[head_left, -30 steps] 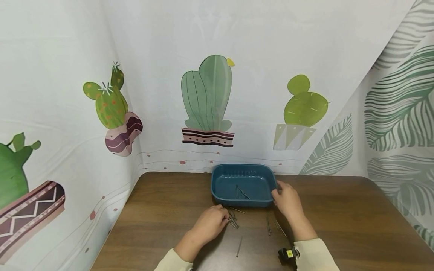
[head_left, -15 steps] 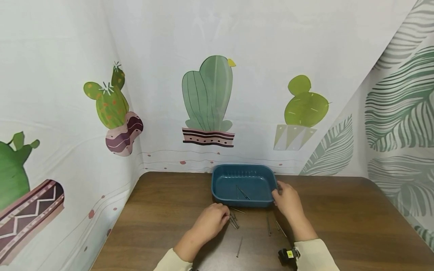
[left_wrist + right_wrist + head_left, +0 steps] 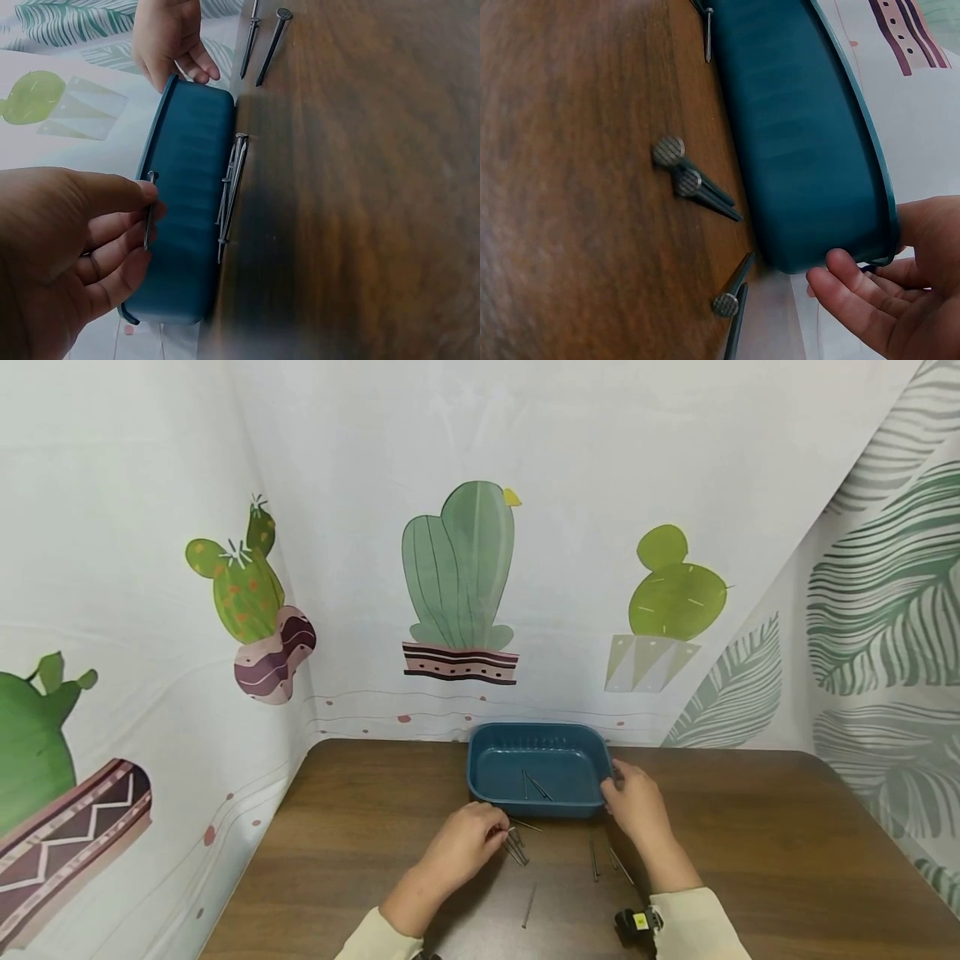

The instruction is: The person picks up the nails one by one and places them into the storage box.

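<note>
My left hand [image 3: 463,845] is raised just in front of a blue plastic tray [image 3: 573,768]. Between its thumb and fingers it pinches a nail [image 3: 148,221], seen in the left wrist view with the head upward. My right hand [image 3: 639,806] grips the tray's right end, thumb by the rim and fingers beneath in the right wrist view. A few nails [image 3: 537,787] lie inside the tray. Close under my left hand, several loose nails [image 3: 517,852] form a small cluster on the table.
More nails [image 3: 595,862] lie on the brown wooden table [image 3: 360,827] in front of my right hand, and a single nail [image 3: 529,906] lies nearer the front. A cactus-print cloth [image 3: 570,610] hangs behind the table. A black wrist camera [image 3: 632,924] sits at my right sleeve.
My left hand has lifted slightly away from the nail cluster, now with a nail in its pinch, uncovering more of the cluster. The right hand and tray have stayed in place.
</note>
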`<state>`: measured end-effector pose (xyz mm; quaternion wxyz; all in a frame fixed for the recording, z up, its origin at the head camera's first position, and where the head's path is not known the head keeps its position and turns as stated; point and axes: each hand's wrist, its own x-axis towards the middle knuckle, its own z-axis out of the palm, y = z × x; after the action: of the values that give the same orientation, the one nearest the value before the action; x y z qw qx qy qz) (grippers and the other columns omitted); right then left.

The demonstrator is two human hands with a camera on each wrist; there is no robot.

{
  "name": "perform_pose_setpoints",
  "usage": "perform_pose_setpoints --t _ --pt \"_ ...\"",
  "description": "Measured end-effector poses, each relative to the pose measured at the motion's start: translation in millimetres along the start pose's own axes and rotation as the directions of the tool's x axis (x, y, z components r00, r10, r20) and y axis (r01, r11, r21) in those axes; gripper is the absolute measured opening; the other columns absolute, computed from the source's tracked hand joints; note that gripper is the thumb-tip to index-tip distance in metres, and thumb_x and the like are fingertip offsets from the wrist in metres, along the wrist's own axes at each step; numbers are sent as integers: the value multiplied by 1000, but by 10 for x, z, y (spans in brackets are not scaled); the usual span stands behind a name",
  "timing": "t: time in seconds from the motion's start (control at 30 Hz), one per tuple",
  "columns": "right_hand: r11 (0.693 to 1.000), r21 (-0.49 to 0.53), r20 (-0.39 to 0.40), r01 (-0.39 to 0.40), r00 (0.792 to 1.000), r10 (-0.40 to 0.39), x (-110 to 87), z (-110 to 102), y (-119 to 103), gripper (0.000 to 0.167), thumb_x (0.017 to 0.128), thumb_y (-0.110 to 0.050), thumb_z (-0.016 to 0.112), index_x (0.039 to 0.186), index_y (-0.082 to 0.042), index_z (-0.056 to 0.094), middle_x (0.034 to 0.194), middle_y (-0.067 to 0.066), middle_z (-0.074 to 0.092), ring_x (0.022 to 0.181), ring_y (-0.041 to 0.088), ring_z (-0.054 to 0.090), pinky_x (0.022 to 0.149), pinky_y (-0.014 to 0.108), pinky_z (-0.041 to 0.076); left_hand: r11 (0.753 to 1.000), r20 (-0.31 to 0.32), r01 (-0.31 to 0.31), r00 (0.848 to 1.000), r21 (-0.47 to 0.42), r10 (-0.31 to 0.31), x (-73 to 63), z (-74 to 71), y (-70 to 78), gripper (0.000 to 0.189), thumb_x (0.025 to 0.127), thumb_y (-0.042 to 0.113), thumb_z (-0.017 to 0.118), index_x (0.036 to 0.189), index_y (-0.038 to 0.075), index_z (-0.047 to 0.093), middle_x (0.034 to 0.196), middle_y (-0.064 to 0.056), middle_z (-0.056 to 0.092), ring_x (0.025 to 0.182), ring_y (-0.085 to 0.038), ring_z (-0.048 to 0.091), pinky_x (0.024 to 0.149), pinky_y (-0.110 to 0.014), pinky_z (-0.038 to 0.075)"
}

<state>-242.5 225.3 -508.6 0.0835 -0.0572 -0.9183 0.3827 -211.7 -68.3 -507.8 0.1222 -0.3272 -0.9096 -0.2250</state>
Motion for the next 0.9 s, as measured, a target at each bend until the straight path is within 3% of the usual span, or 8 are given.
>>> perform_pose_setpoints --t 0.2,0.5,0.9 --pt "1000 3 -2 -3 1000 3 10 6 -8 52 95 -12 51 140 14 48 123 35 58 66 16 71 58 27 58 999 -79 -31 996 -9 30 31 -54 1 5 89 12 76 91 15 73 89 6 69 83 -7 62 77 -22 54" --pt "1000 8 1 -10 1000 10 6 -5 -7 52 96 -11 52 140 14 47 125 36 57 67 18 72 58 28 59 997 -218 -62 975 -47 50 81 -127 21 8 88 12 77 93 17 73 90 7 70 81 -6 62 71 -19 53" --pt "1000 8 4 -6 1000 6 3 -1 -7 51 96 -11 52 140 14 47 125 35 57 67 17 71 59 28 59 986 -360 -46 933 -163 -16 178 -156 0 10 87 7 78 93 13 72 86 4 67 77 -10 63 67 -21 54"
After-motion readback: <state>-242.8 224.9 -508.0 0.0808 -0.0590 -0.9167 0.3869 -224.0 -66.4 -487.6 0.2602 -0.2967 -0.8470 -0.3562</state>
